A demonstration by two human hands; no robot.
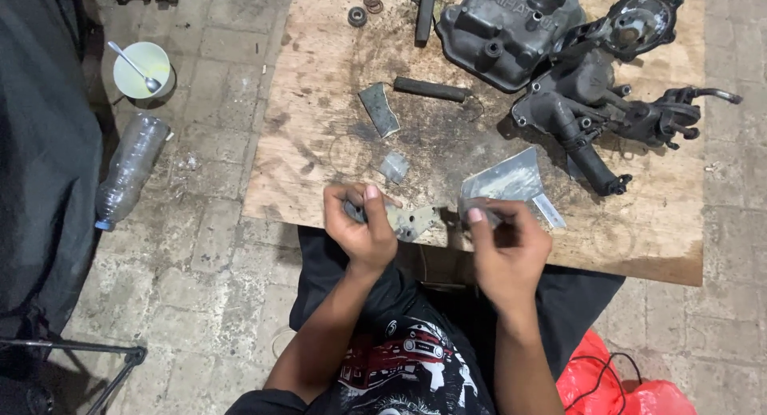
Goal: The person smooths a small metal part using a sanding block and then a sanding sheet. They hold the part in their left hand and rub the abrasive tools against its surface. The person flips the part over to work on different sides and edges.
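A stained plywood board (319, 87) lies on the paved floor and bears a large grey engine cover (499, 31), a dark pump housing (595, 103) with several pipe stubs, a black rubber hose piece (430, 89), a small bearing (357, 16) and a grey scrap of sandpaper (379, 108). On the floor to the left stand a pale green bowl (136, 75) with a spoon (136, 67) in it and, near it, an empty clear plastic bottle (128, 171) lying on its side. A red plastic bag (639, 391) with a black cord across it sits at the lower right.
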